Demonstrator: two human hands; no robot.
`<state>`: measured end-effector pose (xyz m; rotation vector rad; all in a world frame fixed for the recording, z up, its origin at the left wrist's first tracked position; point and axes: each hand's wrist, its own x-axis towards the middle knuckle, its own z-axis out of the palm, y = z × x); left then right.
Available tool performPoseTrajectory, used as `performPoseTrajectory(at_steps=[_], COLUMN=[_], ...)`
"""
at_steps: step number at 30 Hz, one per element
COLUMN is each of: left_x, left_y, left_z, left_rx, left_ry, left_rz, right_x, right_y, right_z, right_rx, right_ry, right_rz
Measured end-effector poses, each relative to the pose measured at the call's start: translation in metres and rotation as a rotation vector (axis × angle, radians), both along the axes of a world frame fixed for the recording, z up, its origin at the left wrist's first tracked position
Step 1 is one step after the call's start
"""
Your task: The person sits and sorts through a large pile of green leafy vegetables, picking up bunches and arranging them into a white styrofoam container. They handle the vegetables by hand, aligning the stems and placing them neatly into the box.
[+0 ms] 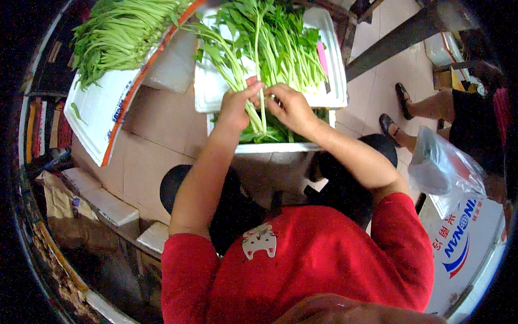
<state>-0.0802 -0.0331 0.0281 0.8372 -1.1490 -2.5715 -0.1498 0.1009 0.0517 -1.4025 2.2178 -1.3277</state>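
Note:
My left hand [238, 106] is closed around a small bunch of leafy green vegetable stalks [226, 65], their cut ends pointing towards me. Beside it, my right hand [289, 107] has its fingers bent at a single pale stalk [262, 109]; whether they grip it is not clear. Just beyond both hands, more leafy stalks [283, 69] lie on a white foam lid [208, 95]. The lid rests over a white foam box [279, 148] that holds dark green leaves [259, 137].
At the upper left, a pile of green stalks [125, 44] covers part of a white foam board [91, 121] with an orange edge. Another person's legs [431, 109] are at the right, near a clear plastic bag [445, 166] and a printed white container [465, 251]. A dark beam [388, 44] crosses the upper right.

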Motion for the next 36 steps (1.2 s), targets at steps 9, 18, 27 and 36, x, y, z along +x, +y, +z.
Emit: performPoseTrajectory(at_steps=[9, 18, 27, 36], left_x=[-0.002, 0.001, -0.006, 0.002], left_y=[-0.002, -0.021, -0.015, -0.023], left_z=[0.002, 0.013, 0.014, -0.004], left_rx=[0.080, 0.150, 0.340, 0.425], left_ry=[-0.019, 0.099, 0.034, 0.094], left_rz=[-0.066, -0.030, 0.082, -0.006], right_x=[-0.003, -0.039, -0.088, -0.091], right_y=[-0.002, 0.007, 0.007, -0.004], right_z=[0.007, -0.030, -0.095, -0.103], right_rx=[0.070, 0.623, 0.560, 0.590], right_ry=[0.126, 0.192, 0.050, 0.205], right_rz=[0.067, 0.239, -0.382, -0.365])
